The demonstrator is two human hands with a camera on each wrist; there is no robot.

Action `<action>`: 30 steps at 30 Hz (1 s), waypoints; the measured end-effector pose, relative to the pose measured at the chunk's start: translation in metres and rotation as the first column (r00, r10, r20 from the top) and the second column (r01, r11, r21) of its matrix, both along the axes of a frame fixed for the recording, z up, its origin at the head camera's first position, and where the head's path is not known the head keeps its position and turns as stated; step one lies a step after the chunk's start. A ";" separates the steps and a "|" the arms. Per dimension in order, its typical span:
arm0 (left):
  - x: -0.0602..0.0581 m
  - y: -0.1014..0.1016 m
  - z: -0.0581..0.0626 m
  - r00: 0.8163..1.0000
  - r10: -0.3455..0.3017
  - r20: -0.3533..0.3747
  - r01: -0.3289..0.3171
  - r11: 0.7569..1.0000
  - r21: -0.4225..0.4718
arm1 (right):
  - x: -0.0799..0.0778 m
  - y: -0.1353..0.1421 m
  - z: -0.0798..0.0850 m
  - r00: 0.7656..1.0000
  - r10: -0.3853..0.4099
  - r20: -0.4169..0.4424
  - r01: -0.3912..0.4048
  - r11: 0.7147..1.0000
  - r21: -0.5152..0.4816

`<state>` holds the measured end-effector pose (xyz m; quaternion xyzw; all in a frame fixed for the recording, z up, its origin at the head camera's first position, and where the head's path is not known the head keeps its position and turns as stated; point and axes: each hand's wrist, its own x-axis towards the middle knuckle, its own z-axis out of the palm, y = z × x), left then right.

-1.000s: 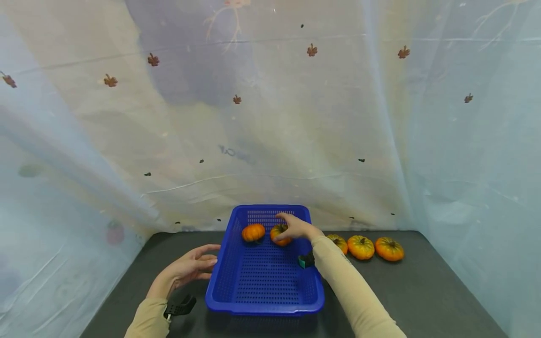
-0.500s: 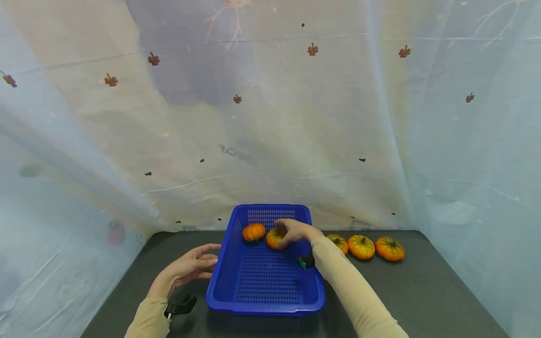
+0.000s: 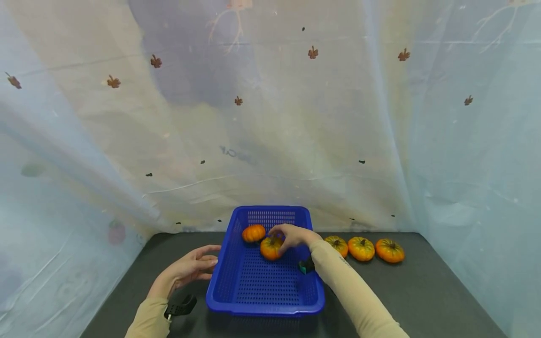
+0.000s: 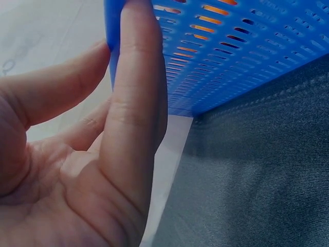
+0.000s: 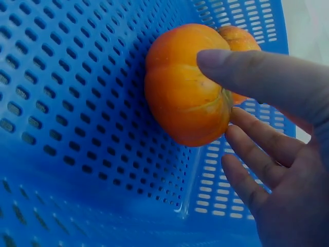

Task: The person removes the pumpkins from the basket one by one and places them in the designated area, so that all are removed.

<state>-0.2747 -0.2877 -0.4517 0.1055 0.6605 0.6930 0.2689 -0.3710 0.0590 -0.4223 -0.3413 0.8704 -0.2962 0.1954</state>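
Note:
A blue perforated plastic basket (image 3: 266, 307) sits in front of me on a dark table. My left hand (image 3: 190, 266) holds its left rim; in the left wrist view the rim lies between thumb and finger (image 4: 134, 56). Inside the basket, my right hand (image 3: 293, 235) holds a small orange-and-green pumpkin (image 3: 269, 249) from above. The right wrist view shows the thumb (image 5: 257, 69) across this pumpkin (image 5: 180, 98) and fingertips at its stem side. Another small orange pumpkin (image 3: 253, 233) rests behind it to the left, in the basket's far part.
To the right of the basket, three small pumpkins stand in a row: one partly behind the right forearm (image 3: 336, 244), one in the middle (image 3: 361, 248) and one at the right end (image 3: 390, 250). A patterned plastic sheet (image 3: 270, 141) hangs behind the table (image 3: 427, 291).
The right hand and its pumpkin have shifted left and nearer to me within the basket. The left hand, the basket and the other pumpkins have stayed put.

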 end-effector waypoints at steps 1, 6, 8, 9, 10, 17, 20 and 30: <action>0.000 0.000 0.000 1.000 0.001 -0.001 -0.001 1.000 -0.002 | 0.001 -0.001 0.000 1.000 0.005 0.004 -0.004 1.000 -0.003; 0.001 0.001 0.000 1.000 0.003 -0.002 -0.003 1.000 -0.004 | 0.006 -0.007 -0.001 0.999 0.037 0.004 -0.037 0.999 0.020; 0.001 0.001 -0.001 1.000 0.001 -0.003 -0.001 1.000 -0.001 | 0.008 -0.009 -0.002 0.999 0.043 0.010 -0.044 0.999 0.033; 0.001 0.001 -0.001 1.000 0.001 -0.002 -0.001 1.000 0.000 | 0.009 -0.010 -0.002 0.999 0.045 0.011 -0.046 0.998 0.042; 0.002 0.001 -0.001 1.000 0.000 -0.001 0.000 1.000 0.001 | 0.010 -0.011 -0.003 0.999 0.047 0.013 -0.048 0.998 0.052; 0.002 0.000 -0.001 1.000 -0.003 -0.006 0.003 1.000 0.004 | 0.014 -0.015 -0.005 0.997 0.073 0.016 -0.074 0.992 0.102; 0.002 0.000 -0.001 1.000 -0.002 -0.008 0.002 1.000 0.011 | 0.015 -0.016 -0.004 0.997 0.071 0.032 -0.074 0.990 0.117; 0.000 -0.001 -0.001 1.000 -0.006 -0.012 0.006 1.000 0.013 | 0.018 -0.015 -0.004 0.996 0.009 0.091 -0.027 0.980 0.198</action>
